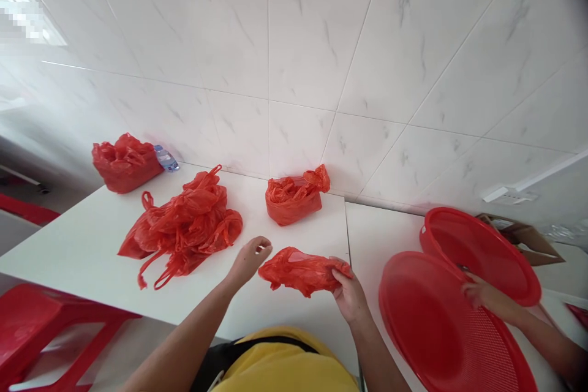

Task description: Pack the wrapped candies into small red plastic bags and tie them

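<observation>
A crumpled red plastic bag stretches sideways in front of me, just above the white table. My right hand grips its right end, thumb on top. Just beyond the bag's left end is my left hand, loosely curled, with a gap between thumb and fingers and nothing visible in it. Left of that hand lies a loose heap of red plastic bags with handle loops sticking out. Near the wall sits a boxy red bundle stuffed with crumpled red plastic.
Another full red bundle stands at the far left beside a clear blue-labelled plastic item. On the right are two large red baskets, with another person's hand at them. A cardboard box and red stool flank the table.
</observation>
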The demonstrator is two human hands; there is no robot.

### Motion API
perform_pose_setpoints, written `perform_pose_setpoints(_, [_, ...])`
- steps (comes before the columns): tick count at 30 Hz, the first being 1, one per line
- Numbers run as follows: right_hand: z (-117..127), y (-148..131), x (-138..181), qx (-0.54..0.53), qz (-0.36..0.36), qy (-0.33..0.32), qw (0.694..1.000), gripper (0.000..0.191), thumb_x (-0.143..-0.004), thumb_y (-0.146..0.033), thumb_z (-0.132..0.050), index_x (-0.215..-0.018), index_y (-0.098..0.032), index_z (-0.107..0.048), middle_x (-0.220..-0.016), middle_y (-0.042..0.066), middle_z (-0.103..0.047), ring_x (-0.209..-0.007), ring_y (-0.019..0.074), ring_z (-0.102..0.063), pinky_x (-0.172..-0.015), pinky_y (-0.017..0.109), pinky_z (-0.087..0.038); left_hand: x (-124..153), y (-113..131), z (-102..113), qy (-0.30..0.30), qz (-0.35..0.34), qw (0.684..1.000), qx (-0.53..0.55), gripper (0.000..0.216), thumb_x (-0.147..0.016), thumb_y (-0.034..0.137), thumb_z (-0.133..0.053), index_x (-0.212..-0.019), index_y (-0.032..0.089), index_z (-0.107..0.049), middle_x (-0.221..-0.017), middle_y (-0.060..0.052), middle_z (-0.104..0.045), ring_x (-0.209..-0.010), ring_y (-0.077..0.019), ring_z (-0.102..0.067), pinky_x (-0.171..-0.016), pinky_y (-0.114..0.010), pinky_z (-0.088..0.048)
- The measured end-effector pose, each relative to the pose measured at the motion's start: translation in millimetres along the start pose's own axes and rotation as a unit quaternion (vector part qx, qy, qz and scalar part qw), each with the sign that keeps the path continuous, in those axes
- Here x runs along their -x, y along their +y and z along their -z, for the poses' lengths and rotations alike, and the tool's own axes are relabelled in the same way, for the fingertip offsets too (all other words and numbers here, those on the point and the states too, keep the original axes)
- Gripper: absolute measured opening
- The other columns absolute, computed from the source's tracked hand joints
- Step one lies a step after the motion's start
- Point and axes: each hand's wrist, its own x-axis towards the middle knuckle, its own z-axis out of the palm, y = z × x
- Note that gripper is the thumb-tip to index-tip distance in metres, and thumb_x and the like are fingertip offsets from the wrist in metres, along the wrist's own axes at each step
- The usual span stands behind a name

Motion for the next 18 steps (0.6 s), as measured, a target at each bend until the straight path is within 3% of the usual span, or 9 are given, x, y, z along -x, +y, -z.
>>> perform_pose_setpoints(4, [-6,5,10,0.028,-0.028,-0.057,0.998,0.039,-0.065,-0.014,-0.068,-0.101,-0.025,-0.066,-0.097,0.002,-0.069,-0.089,0.0182,-0.062,-0.079,0.031,-0.049,7,-9,-48,-0.066,0.031,0.995,-0.062,0.054,-0.071,0.038,-0.065,-0.122,0.023,-0.054,-0.110,-0.008,-0.065,-0.083,-0.0206,-0.062,-0.071,-0.030,-0.045])
perform_pose_setpoints(6, [-4,2,13,0.055,-0.026,-0.059,0.996,0.043,-0.063,-0.012,-0.067,-0.104,-0.025,-0.065,-0.098,0.002,-0.068,-0.088,0.0176,-0.062,-0.078,0.031,-0.049,8,-15,-59,-0.070,0.041,0.993,-0.080,0.047,-0.070,0.028,-0.064,-0.116,0.022,-0.059,-0.099,-0.007,-0.068,-0.080,-0.0210,-0.062,-0.070,-0.031,-0.044])
perform_pose_setpoints(9, [11,-7,10,0.105,0.004,-0.024,0.994,0.045,-0.062,-0.012,-0.066,-0.104,-0.025,-0.064,-0.095,0.001,-0.067,-0.086,0.0173,-0.061,-0.076,0.030,-0.048,2,-19,-53,-0.056,0.035,0.996,-0.066,0.020,-0.075,0.018,-0.051,-0.087,0.021,-0.067,-0.081,-0.004,-0.069,-0.077,-0.0195,-0.060,-0.071,-0.030,-0.041])
perform_pose_setpoints(12, [32,-18,2,0.180,0.040,0.019,0.983,0.039,-0.062,-0.016,-0.063,-0.101,-0.023,-0.064,-0.090,0.002,-0.067,-0.083,0.0196,-0.062,-0.074,0.032,-0.048,-8,-15,-35,-0.026,0.029,0.999,-0.031,0.019,-0.077,0.017,-0.045,-0.078,0.021,-0.063,-0.078,-0.003,-0.066,-0.076,-0.0175,-0.059,-0.070,-0.029,-0.041])
perform_pose_setpoints(14, [39,-27,-1,0.280,0.064,0.058,0.956,0.034,-0.063,-0.020,-0.061,-0.097,-0.021,-0.064,-0.092,0.004,-0.068,-0.089,0.0237,-0.062,-0.081,0.038,-0.048,-12,-9,-27,-0.013,0.030,0.999,-0.001,0.016,-0.078,0.020,-0.044,-0.078,0.021,-0.060,-0.075,-0.001,-0.063,-0.071,-0.0161,-0.057,-0.065,-0.027,-0.041])
perform_pose_setpoints(18, [24,-45,6,0.477,0.159,0.180,0.845,0.038,-0.069,-0.023,-0.056,-0.107,-0.021,-0.062,-0.117,0.011,-0.063,-0.113,0.0291,-0.055,-0.098,0.046,-0.040,-10,7,-25,-0.024,0.023,0.998,0.060,0.010,-0.078,0.026,-0.047,-0.079,0.021,-0.055,-0.070,0.002,-0.059,-0.063,-0.0137,-0.053,-0.058,-0.025,-0.040])
